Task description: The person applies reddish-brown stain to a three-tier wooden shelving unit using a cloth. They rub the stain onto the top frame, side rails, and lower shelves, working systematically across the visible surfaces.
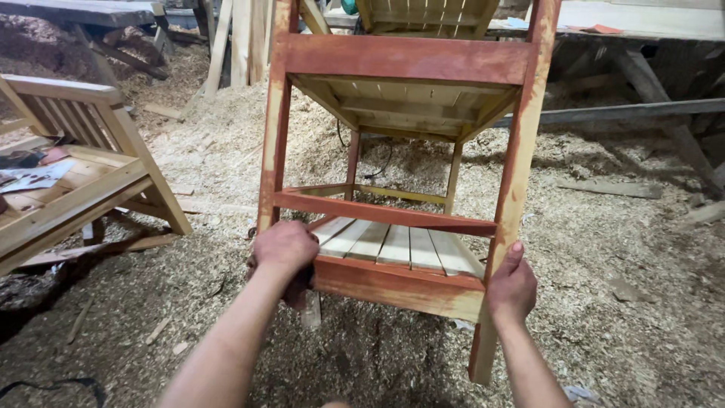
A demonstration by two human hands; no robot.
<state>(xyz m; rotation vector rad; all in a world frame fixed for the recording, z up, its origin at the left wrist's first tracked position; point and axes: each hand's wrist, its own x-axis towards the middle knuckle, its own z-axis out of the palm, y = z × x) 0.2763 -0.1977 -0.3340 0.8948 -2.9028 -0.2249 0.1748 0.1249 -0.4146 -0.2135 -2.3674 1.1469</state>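
A wooden rack with slatted shelves (393, 242) stands tilted in front of me, its front rails and legs stained reddish-brown, the inner slats bare pale wood. My left hand (284, 249) is clenched against the lower left corner of the frame, where the front rail meets the leg; whether it holds a cloth there I cannot tell. My right hand (512, 287) grips the right front leg (521, 166) beside the lower rail (400, 285). The upper stained rail (408, 57) is above both hands.
Sawdust and wood shavings (604, 249) cover the floor. An unstained slatted wooden piece (83, 181) stands at the left with papers on it. Boards lean at the back (242, 38), and workbenches stand at the far left and far right (642, 23). A black cable lies at bottom left.
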